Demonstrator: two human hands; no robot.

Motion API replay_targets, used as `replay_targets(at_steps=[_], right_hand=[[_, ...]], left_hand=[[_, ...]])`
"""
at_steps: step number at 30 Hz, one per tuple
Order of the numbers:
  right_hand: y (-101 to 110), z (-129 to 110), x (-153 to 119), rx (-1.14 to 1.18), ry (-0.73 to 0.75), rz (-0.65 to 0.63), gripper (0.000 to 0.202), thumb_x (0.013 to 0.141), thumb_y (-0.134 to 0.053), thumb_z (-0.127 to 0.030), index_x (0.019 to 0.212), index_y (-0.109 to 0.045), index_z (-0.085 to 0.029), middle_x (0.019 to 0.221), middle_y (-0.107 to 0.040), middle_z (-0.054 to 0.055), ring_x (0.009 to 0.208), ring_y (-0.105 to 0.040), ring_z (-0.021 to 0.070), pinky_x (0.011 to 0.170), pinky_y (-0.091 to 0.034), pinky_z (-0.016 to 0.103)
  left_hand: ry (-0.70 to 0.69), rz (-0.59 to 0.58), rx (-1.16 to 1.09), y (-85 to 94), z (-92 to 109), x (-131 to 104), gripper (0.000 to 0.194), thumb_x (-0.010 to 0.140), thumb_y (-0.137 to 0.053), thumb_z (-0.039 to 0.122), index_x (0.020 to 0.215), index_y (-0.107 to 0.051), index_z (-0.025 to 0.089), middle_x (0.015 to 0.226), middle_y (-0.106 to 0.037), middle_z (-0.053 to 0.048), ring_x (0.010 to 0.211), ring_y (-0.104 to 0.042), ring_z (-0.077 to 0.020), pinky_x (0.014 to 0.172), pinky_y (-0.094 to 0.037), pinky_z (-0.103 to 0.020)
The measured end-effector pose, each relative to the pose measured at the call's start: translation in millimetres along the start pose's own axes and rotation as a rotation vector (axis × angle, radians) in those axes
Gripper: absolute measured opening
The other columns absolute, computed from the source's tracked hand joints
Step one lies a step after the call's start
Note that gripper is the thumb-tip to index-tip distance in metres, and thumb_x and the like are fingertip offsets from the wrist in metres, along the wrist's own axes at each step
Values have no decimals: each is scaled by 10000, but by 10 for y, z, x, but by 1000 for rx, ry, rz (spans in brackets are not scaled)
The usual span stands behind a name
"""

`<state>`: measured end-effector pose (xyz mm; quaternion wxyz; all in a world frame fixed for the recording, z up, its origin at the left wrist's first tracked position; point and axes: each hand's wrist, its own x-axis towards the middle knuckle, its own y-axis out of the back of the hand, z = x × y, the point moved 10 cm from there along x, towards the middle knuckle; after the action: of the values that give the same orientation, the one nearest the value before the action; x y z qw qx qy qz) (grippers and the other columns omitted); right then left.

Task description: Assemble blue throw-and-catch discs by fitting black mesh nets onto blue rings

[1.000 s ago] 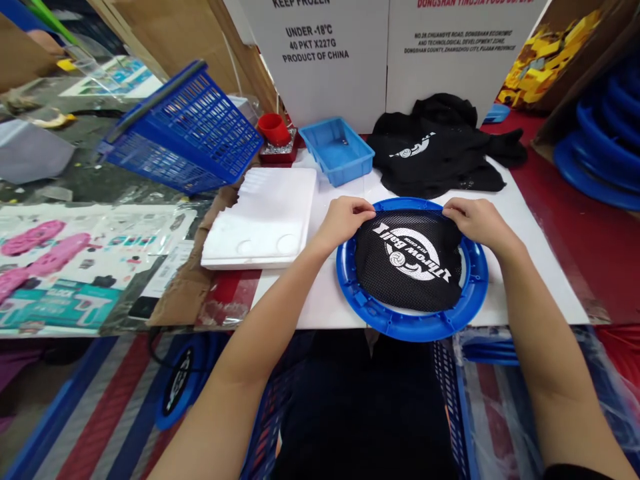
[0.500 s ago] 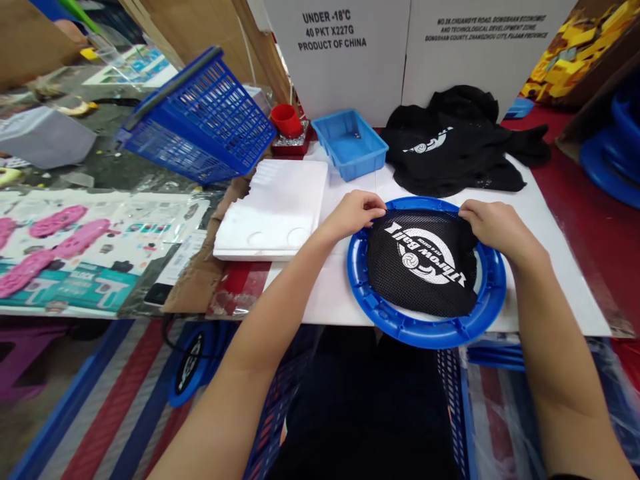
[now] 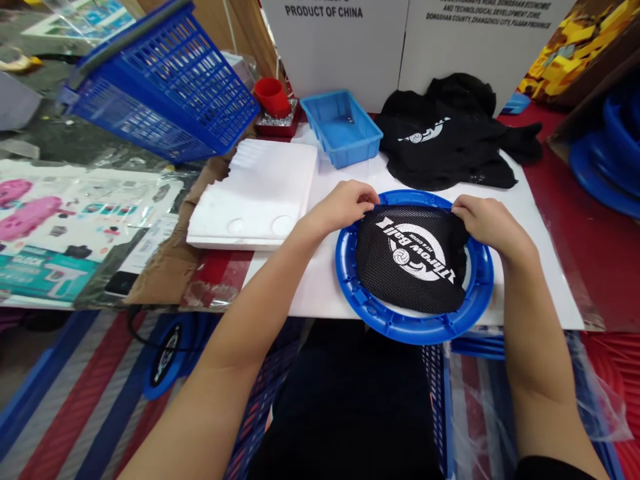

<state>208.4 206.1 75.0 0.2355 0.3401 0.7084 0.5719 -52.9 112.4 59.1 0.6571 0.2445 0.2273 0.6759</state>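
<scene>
A blue plastic ring (image 3: 354, 293) lies on the white board at the table's front edge. Inside it is a black mesh fabric piece (image 3: 383, 273) printed with "Throw Ball" in white. My left hand (image 3: 350, 202) pinches the fabric's upper left edge at the ring's rim. At the upper right edge, my right hand (image 3: 483, 220) pinches the fabric too, its fingertips partly hidden. The fabric's lower edge lies loosely within the ring. Behind the ring, more black mesh pieces (image 3: 450, 143) lie in a heap, one showing a white print.
Left of the ring sits a white foam block (image 3: 260, 193). Behind it are a light blue tray (image 3: 345, 137), a red cup (image 3: 273, 97) and a tilted blue basket (image 3: 165, 87). A white carton (image 3: 350, 50) stands at the back. Blue rings (image 3: 603, 167) are stacked at right.
The camera view has shifted, so the table's things sit a little further left and higher in the picture. Both hands keep their pinch on the fabric, with little visible change.
</scene>
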Motion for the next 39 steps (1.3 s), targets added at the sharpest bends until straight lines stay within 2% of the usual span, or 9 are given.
replay_targets(at_steps=[4, 11, 14, 21, 26, 29, 33, 36, 39], right_hand=[[10, -26, -10, -30, -8, 46, 253, 1058, -492, -363, 989, -712, -258, 834, -748, 109, 770, -645, 319, 711, -387, 404], [-30, 55, -20, 141, -3, -31, 215, 1017, -519, -356, 957, -706, -269, 885, -759, 81, 817, -673, 306, 742, -460, 415], [-18, 84, -7, 184, 8, -29, 198, 999, -535, -349, 938, -704, -266, 906, -770, 67, 829, -682, 292, 747, -475, 408], [-59, 52, 25, -38, -73, -11, 211, 972, -535, -272, 957, -745, -259, 900, -775, 106, 814, -670, 310, 714, -439, 400], [-50, 84, -14, -1, -95, 8, 193, 952, -567, -250, 929, -758, -260, 884, -776, 104, 798, -681, 302, 711, -471, 398], [48, 7, -54, 90, -46, 99, 237, 974, -543, -223, 1059, -761, -260, 991, -785, 111, 904, -711, 328, 811, -543, 448], [122, -300, -74, 182, 216, 233, 261, 1019, -549, -261, 1159, -770, -267, 1372, -683, 150, 1279, -644, 372, 1125, -515, 566], [-99, -376, -12, 184, 284, 123, 263, 1018, -603, -340, 1199, -779, -267, 1563, -557, 158, 1465, -514, 411, 1239, -423, 636], [-247, -348, 34, 216, 266, 25, 316, 1008, -628, -367, 1283, -755, -274, 1598, -547, 146, 1492, -499, 407, 1257, -402, 647]], left_hand=[[-85, 31, 239, 11, 157, -40, 267, 909, -590, 96, 1017, -826, 161, 1072, -814, -99, 1039, -732, -254, 1035, -548, -419], [-108, 12, 343, 31, 233, -99, 276, 949, -591, 125, 1043, -842, 192, 1105, -827, -95, 1054, -736, -274, 1005, -539, -417], [-83, 21, 317, 55, 206, -107, 255, 937, -630, 146, 1044, -851, 212, 1102, -832, -83, 1046, -737, -280, 992, -541, -417], [-80, 17, 201, 58, 105, -54, 243, 908, -652, 125, 1016, -848, 219, 1066, -835, -69, 981, -736, -250, 982, -544, -402], [-167, 56, 229, 78, 291, -85, 231, 945, -611, 148, 1035, -818, 197, 1079, -799, -83, 1011, -712, -243, 1011, -543, -402], [-307, 92, 292, -30, 541, -152, 229, 1005, -585, 203, 1097, -794, 197, 1206, -743, -114, 1157, -672, -271, 1090, -517, -434], [-366, -35, 417, -411, 613, -183, 353, 984, -696, 300, 1318, -730, 189, 1518, -590, -176, 1433, -507, -371, 1221, -409, -553], [-322, -60, 468, -504, 538, -144, 506, 936, -774, 339, 1401, -677, 166, 1595, -515, -201, 1498, -424, -407, 1240, -378, -577], [-286, -58, 454, -456, 501, -97, 508, 865, -858, 424, 1278, -723, 161, 1475, -603, -189, 1401, -497, -401, 1194, -425, -555]])
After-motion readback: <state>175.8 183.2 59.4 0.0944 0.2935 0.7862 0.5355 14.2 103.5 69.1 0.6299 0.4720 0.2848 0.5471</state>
